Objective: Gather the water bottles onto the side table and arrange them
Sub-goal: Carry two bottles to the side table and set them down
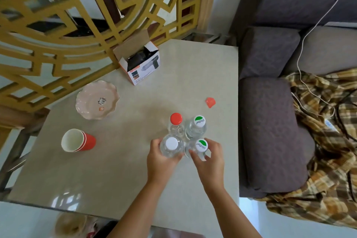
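Gripping the white-capped bottle [171, 147] with my left hand [161, 162], my right hand [209, 160] clasps the green-capped bottle [201, 148] touching it, nearer me than the red-capped bottle [176, 121].

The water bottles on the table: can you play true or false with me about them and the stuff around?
1. Four water bottles stand together on the table. True.
2. All the caps are green. False: two green and white, one red, one white.
3. The left hand holds the white-capped bottle. True.
4. The red cups stand upright. False: they lie on their side.
5. The right hand has its grip on the box. False: it holds a green-capped bottle.
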Motion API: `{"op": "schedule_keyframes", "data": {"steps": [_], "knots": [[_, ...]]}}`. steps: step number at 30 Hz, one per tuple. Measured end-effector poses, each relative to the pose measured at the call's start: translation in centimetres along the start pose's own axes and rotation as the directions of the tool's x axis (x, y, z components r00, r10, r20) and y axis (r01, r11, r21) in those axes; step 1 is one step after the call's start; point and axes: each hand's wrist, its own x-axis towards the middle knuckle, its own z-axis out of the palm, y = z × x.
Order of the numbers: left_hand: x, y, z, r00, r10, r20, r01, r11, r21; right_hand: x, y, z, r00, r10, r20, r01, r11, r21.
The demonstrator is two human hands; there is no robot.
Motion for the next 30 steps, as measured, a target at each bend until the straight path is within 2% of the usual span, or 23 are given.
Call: {"op": "schedule_keyframes", "data": {"steps": [7,13,21,30], "knots": [[0.6,-0.5,0.4,1.0,0.02,-0.009,-0.02,1.0,0.004,0.1,0.3,0.8,1.0,-0.013,0.015,0.013,1.0,-0.018],[0.8,-0.6,0.1,0.998,0.04,0.041,-0.042,0.998,0.038,0.1,0.2,0.6,1.0,-0.007,0.027,0.008,0.999,-0.044],[0.5,-0.7,0.7,0.998,0.046,0.04,-0.047,0.998,0.041,-0.2,-0.3,0.3,0.999,0.034,-0.011,-0.034,0.998,-0.051],[0.5,-0.1,0.3,0.995,0.056,0.083,-0.066,0.991,0.117,-0.2,-1.0,0.1,0.998,0.026,0.056,-0.019,0.993,-0.118]]}}
